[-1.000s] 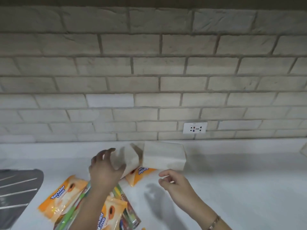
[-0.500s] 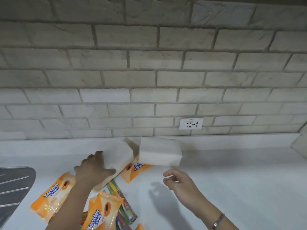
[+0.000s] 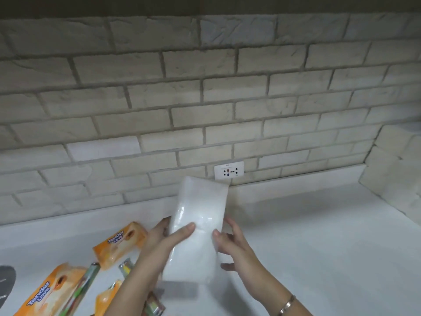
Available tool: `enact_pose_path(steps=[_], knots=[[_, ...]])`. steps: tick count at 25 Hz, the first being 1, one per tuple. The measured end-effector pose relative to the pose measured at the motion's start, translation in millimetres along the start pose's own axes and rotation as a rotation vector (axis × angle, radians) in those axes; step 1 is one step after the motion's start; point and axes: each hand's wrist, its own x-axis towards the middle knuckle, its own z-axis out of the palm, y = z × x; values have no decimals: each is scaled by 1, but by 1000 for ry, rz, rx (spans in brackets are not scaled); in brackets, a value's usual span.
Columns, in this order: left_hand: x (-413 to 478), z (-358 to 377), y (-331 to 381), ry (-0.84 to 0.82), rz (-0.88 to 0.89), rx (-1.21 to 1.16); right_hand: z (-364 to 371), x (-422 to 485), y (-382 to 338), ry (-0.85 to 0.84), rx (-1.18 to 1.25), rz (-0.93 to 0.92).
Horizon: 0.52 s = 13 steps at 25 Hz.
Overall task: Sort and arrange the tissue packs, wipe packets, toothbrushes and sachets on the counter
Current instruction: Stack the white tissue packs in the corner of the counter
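Observation:
Both my hands hold a white tissue pack point(image 3: 200, 213) up over the counter point(image 3: 307, 236), its long side pointing at the wall. I cannot tell whether it is one pack or two pressed together. My left hand point(image 3: 164, 238) grips its left edge with the thumb on top. My right hand point(image 3: 230, 245) grips the right edge. Orange wipe packets point(image 3: 120, 238) point(image 3: 54, 290) point(image 3: 107, 297) lie at the lower left. Packaged toothbrushes point(image 3: 84, 283) point(image 3: 126, 269) lie among them, partly under my left arm.
A brick wall runs behind the counter with a white socket point(image 3: 229, 171) just past the tissue pack. The wall turns a corner point(image 3: 398, 174) at the right. The grey sink drainboard point(image 3: 5, 281) shows at the left edge.
My left hand held one tissue pack beside a second one by the wall, and my right hand was empty. Now both hands hold white tissue up, nearer to me.

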Motion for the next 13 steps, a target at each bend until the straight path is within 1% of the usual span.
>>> enact_pose_path(steps=[2,5,7,8,10,13], knots=[[2,37,1,-119,-74,-51,-17,-7,-3,27,112,-75],[10,84,0,-261,-119,-96,-53,-13,-5,203,315,-122],[18,117,-4,-280,-120,-98,-84,-16,-7,329,429,-131],[22,137,-5,-259,-116,-99,-104,-18,-7,392,463,-135],[32,178,-12,-245,-86,-30,-146,-22,-11,506,492,-139],[40,243,-18,-334,-71,69,-208,-28,-22,642,482,-142]])
